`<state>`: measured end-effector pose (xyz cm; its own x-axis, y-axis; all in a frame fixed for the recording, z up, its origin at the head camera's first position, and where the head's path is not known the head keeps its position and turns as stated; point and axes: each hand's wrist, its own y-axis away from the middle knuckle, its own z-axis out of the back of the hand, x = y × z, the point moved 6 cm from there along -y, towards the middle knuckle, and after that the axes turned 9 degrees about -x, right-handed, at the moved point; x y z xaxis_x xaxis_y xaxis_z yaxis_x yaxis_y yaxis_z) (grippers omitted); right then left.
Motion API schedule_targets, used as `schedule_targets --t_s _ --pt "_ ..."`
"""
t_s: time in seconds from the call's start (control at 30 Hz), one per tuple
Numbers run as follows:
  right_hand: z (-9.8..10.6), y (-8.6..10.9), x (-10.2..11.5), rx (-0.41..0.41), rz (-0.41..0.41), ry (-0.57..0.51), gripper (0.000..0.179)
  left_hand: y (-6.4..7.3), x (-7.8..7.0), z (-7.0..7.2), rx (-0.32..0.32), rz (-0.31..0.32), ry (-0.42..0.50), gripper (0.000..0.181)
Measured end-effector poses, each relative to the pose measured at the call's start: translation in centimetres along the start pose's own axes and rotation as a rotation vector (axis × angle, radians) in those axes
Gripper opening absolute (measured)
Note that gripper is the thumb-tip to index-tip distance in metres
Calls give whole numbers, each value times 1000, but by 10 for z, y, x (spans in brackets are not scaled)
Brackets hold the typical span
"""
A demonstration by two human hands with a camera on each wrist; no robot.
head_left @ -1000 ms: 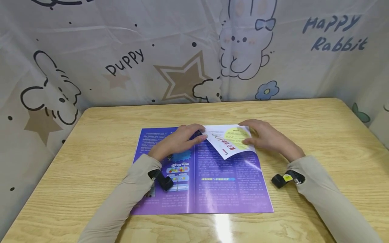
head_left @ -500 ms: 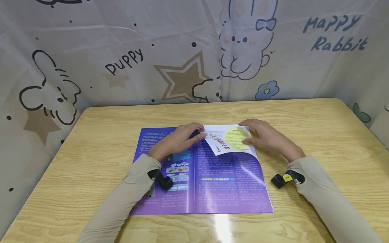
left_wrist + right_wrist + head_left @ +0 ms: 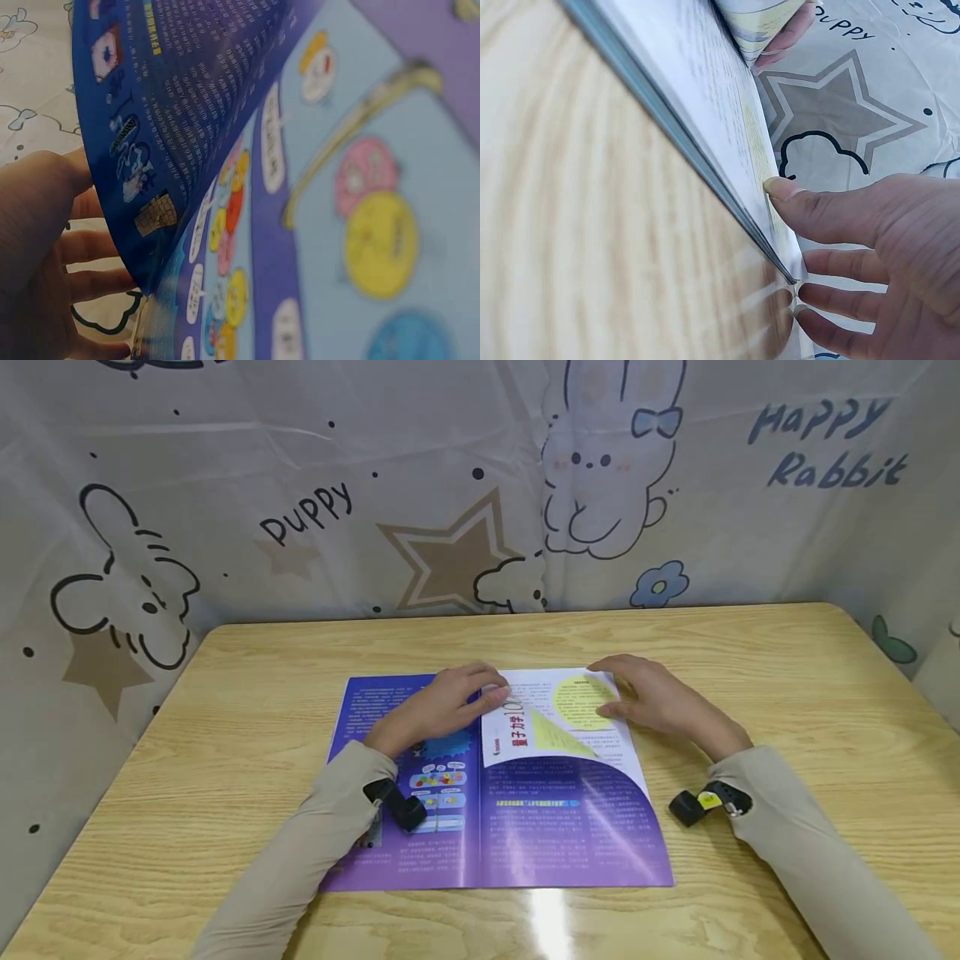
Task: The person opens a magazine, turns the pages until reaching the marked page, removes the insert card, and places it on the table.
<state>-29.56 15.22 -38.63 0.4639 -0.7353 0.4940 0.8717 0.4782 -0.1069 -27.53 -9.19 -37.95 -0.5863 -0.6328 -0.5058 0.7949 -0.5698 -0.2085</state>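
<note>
An open magazine (image 3: 555, 860) with blue-purple pages lies on the wooden table. From its right half a page (image 3: 517, 743) curls over leftward, showing its white side with red print and a yellow patch. My left hand (image 3: 457, 697) pinches this page near the far end of the spine. In the left wrist view the left hand (image 3: 60, 262) is beside a bent dark blue page. At the far right corner my right hand (image 3: 652, 693) grips the magazine's edge. The right wrist view shows the right thumb (image 3: 810, 214) on the white page, with the other fingers at the edge.
The wooden table (image 3: 247, 710) extends around the magazine, with its far edge against a printed cloth (image 3: 315, 443) hanging behind. Both wrists carry black strapped cameras, the left camera (image 3: 405, 810) overlapping the magazine in the head view.
The curled page's free corner has swung leftward and nearer, now lying by the spine, and more of the white sheet underneath shows. Both hands stay almost where they were.
</note>
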Motion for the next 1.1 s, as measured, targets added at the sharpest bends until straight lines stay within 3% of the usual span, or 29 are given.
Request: schedule_targets --t_s 0.33,0.53,0.9,1.1 --pt "0 -1 0 1 -10 -2 60 0 0 -4 78 66 -96 46" --pt "-1 -1 1 2 -8 -3 60 5 -3 -5 129 20 -157 37" --pt "-1 -1 0 -6 -18 -1 60 13 -2 -2 113 -11 -70 25" --pt "-1 -1 1 -7 -13 2 60 19 4 1 99 58 -67 31"
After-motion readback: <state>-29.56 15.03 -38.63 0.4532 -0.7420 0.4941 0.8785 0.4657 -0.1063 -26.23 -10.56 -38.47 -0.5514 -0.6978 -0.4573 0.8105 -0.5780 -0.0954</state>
